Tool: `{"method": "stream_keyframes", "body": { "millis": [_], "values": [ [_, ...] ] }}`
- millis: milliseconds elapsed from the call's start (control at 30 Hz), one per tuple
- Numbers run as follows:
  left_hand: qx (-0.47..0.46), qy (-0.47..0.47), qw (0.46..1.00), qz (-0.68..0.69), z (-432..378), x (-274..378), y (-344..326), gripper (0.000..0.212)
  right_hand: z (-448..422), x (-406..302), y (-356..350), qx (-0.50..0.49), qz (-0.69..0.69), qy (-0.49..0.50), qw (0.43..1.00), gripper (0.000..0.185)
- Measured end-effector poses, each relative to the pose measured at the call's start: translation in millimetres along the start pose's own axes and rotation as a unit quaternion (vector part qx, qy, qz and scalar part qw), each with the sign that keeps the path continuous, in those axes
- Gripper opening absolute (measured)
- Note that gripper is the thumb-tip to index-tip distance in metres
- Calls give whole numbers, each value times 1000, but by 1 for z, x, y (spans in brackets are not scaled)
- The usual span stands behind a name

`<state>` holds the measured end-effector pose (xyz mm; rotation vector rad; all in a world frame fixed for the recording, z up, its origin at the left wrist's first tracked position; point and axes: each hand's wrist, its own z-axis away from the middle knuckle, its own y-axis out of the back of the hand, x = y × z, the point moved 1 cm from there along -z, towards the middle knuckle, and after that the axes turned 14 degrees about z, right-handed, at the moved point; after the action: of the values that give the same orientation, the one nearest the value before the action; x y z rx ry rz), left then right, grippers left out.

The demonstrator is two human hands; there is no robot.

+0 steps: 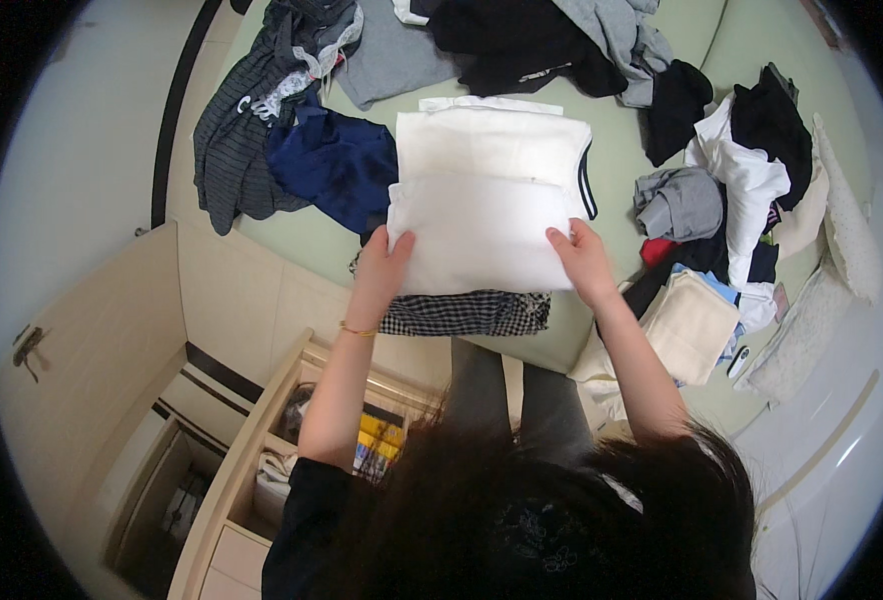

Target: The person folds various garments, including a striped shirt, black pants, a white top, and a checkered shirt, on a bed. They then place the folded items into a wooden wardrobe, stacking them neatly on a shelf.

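A white folded cloth [479,236] is held flat by its two sides, with my left hand [385,262] gripping the left edge and my right hand [584,259] the right edge. Both thumbs lie on top of it. Beyond and partly beneath it lies a white garment with dark trim [490,142] at its right side. A black-and-white checked cloth [464,313] shows just below the held cloth, nearer to my body. Left of the white garment is a crumpled navy blue garment [336,161].
Dark striped [243,150], grey [393,52] and black [516,41] clothes lie along the bed's far part. At right are a rolled grey garment [681,202], a folded cream cloth [693,322] and pillows [790,337]. An open-compartment cabinet [239,480] stands at lower left.
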<state>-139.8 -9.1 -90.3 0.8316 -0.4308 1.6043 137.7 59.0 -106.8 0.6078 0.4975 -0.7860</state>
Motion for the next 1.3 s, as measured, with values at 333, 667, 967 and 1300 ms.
{"method": "stream_keyframes", "body": {
  "millis": [333,667,967,1300],
  "values": [
    [119,7,976,-183,-27,8,2,43,0,-32,-8,4,-125,-95,988,37],
    [51,-172,978,109,-23,94,-12,33,3,-87,29,149,-157,145,965,25],
    [211,-176,930,-244,-82,52,-44,55,-74,-17,2,256,52,27,965,44],
    [116,-362,779,-499,-111,45,-85,63,-92,-58,-18,218,508,266,790,60]
  ]
}}
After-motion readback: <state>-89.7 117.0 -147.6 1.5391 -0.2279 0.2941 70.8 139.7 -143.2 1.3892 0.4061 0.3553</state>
